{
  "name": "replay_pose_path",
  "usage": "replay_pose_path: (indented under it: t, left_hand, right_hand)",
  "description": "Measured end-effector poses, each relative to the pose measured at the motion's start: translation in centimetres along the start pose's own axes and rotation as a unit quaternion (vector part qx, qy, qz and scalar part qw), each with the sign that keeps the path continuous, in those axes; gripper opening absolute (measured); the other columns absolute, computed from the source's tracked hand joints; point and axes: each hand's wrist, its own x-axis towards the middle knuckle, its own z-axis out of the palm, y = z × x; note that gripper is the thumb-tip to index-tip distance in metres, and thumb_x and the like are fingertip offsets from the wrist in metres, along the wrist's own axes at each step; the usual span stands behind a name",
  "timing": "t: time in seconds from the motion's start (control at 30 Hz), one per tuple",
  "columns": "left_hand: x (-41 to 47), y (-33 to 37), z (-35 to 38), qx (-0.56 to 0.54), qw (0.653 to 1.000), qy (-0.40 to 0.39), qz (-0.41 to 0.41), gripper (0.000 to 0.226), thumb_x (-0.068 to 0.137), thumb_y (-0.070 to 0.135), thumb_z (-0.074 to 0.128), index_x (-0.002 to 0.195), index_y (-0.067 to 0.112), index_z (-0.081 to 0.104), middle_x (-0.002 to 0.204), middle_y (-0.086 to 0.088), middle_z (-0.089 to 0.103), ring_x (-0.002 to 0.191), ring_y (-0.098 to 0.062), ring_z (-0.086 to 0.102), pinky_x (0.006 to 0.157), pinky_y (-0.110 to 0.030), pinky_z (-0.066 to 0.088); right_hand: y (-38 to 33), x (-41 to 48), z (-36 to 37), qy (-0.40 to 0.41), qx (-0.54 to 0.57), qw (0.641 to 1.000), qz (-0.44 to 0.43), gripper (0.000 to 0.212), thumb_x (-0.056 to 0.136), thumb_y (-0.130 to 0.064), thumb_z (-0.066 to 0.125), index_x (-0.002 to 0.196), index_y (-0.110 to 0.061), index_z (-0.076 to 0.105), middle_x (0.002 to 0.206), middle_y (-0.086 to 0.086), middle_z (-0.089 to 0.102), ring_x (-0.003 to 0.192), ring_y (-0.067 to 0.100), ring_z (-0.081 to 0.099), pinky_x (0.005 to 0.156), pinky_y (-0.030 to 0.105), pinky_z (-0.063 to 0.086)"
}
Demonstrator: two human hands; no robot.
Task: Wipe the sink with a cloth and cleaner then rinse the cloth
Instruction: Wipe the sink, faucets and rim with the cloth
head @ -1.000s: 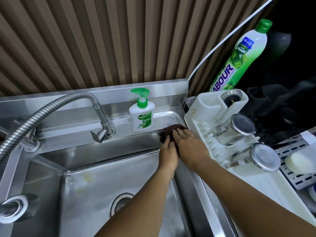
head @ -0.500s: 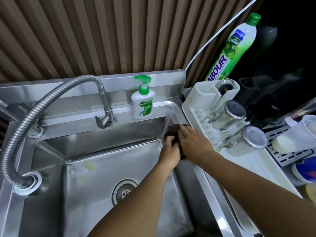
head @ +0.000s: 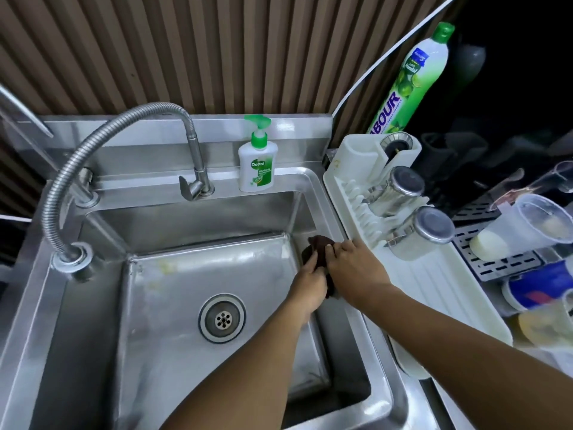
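1. cloth [head: 321,245]: dark brown and bunched, it lies against the right inner wall of the sink [head: 333,218], just below the rim and near the back right corner.
2. your left hand [head: 310,282] is on the basin side, fingers curled onto the cloth and gripping it. your right hand [head: 356,268] lies over it from the rim side, fingers stretched, pressing rather than clutching. i cannot see either thumb.
3. the relation that matters: the cloth's long axis runs along the right wall, back to front. it shows both beyond your fingertips and between the two hands. the rest of that wall lies toward you, so a pull straight back along it looks like the natural stroke.
4. both hands are equally near the cloth. the left has the better reach to the basin floor, where yellowish marks [head: 167,268] sit well apart, toward the back left.
5. the tap [head: 197,178] stands well to the left of the cloth, ready for the rinse, which i judge is not due yet.
6. writing: the pump bottle [head: 256,169] on the back ledge reads "dettol" and "original". the tall green bottle [head: 412,79] behind the white dish rack [head: 434,283] shows "abour", its first letter hidden by the rack. the small print is too fine to read.
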Motion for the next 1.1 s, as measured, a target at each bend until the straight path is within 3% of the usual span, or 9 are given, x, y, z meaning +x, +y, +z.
replay_pose_path:
  t: [0.23, 0.33, 0.5, 0.57, 0.67, 0.77, 0.87, 0.97, 1.1]
  left_hand:
    - [-4.2, -2.6, 2.3, 0.004, 1.000, 0.021, -0.006, 0.043, 0.100, 0.033, 0.041, 0.136, 0.053, 0.052, 0.120, 0.004, 0.071, 0.105, -0.018, 0.068, 0.083, -0.032, 0.057]
    - [-6.6, -3.0, 3.0, 0.018, 0.999, 0.027, -0.007, 0.040, 0.103, 0.021, 0.040, 0.131, 0.038, 0.063, 0.114, -0.002, 0.073, 0.105, -0.023, 0.068, 0.095, -0.041, 0.056]
    - [-10.1, -3.2, 2.9, 0.100, 0.994, 0.005, -0.043, 0.033, 0.092, 0.017, 0.045, 0.095, 0.017, 0.078, 0.096, -0.013, 0.076, 0.098, -0.034, 0.071, 0.095, -0.048, 0.056]
    - [-11.0, -3.1, 2.9, 0.153, 0.986, -0.008, -0.063, 0.030, 0.089, 0.016, 0.047, 0.092, 0.013, 0.077, 0.097, -0.016, 0.075, 0.094, -0.034, 0.071, 0.092, -0.046, 0.057]
    - [-12.4, -2.8, 2.9, 0.235, 0.967, -0.040, -0.088, 0.026, 0.088, 0.014, 0.050, 0.101, 0.008, 0.071, 0.104, -0.018, 0.070, 0.088, -0.030, 0.062, 0.076, -0.036, 0.047]
    - [-13.7, -2.1, 3.2, 0.322, 0.939, -0.081, -0.091, 0.017, 0.087, 0.014, 0.052, 0.094, 0.006, 0.065, 0.086, -0.012, 0.060, 0.076, -0.026, 0.051, 0.068, -0.034, 0.038]
    - [-14.4, -0.7, 3.6, 0.410, 0.902, -0.120, -0.068, 0.012, 0.088, 0.013, 0.051, 0.080, 0.010, 0.059, 0.076, -0.009, 0.053, 0.066, -0.024, 0.044, 0.059, -0.034, 0.033]
    - [-14.6, -0.1, 3.9, 0.483, 0.863, -0.142, -0.032, 0.022, 0.092, 0.017, 0.052, 0.084, 0.004, 0.068, 0.081, -0.011, 0.061, 0.069, -0.023, 0.049, 0.063, -0.036, 0.037]
    - [-15.8, 0.0, 3.6, 0.525, 0.832, -0.180, 0.014, 0.028, 0.097, 0.010, 0.045, 0.096, 0.002, 0.072, 0.093, -0.006, 0.068, 0.084, -0.026, 0.058, 0.072, -0.037, 0.044]
  right_hand:
    - [-0.9, -5.5, 0.3, -0.022, 0.026, 0.999, -0.040, 0.034, 0.100, -0.009, 0.042, 0.131, -0.005, 0.055, 0.125, 0.012, 0.059, 0.112, 0.029, 0.053, 0.093, 0.035, 0.047]
    - [-1.5, -8.1, 0.2, -0.031, 0.072, 0.997, -0.029, 0.034, 0.102, -0.007, 0.040, 0.133, -0.005, 0.053, 0.127, 0.012, 0.058, 0.118, 0.027, 0.051, 0.092, 0.033, 0.049]
    - [-1.9, -12.0, 0.0, -0.062, 0.108, 0.991, -0.040, 0.034, 0.101, -0.005, 0.040, 0.131, -0.009, 0.055, 0.126, 0.011, 0.060, 0.119, 0.026, 0.052, 0.096, 0.033, 0.047]
    - [-2.2, -13.4, -0.1, -0.094, 0.124, 0.987, -0.039, 0.032, 0.097, -0.004, 0.046, 0.126, -0.009, 0.057, 0.121, 0.012, 0.062, 0.114, 0.027, 0.056, 0.095, 0.035, 0.050]
    - [-2.6, -15.6, -0.5, -0.140, 0.178, 0.974, -0.029, 0.026, 0.091, -0.004, 0.054, 0.117, -0.007, 0.058, 0.102, 0.009, 0.060, 0.098, 0.027, 0.062, 0.083, 0.036, 0.055]
    - [-2.6, -17.7, -1.3, -0.172, 0.239, 0.955, -0.022, 0.010, 0.092, -0.005, 0.052, 0.096, -0.014, 0.050, 0.080, 0.003, 0.046, 0.078, 0.023, 0.056, 0.068, 0.031, 0.047]
    - [-2.5, -19.3, -1.5, -0.208, 0.285, 0.936, -0.016, 0.005, 0.093, -0.010, 0.051, 0.093, -0.014, 0.049, 0.087, 0.006, 0.054, 0.078, 0.023, 0.057, 0.065, 0.029, 0.044]
    - [-3.5, -20.8, -1.4, -0.213, 0.340, 0.916, 0.006, 0.005, 0.090, -0.012, 0.050, 0.091, -0.012, 0.055, 0.085, 0.006, 0.057, 0.079, 0.025, 0.060, 0.059, 0.027, 0.043]
    - [-6.3, -23.0, -2.9, -0.161, 0.383, 0.910, 0.013, 0.019, 0.093, -0.011, 0.049, 0.105, -0.005, 0.062, 0.112, 0.021, 0.063, 0.101, 0.035, 0.060, 0.076, 0.034, 0.047]
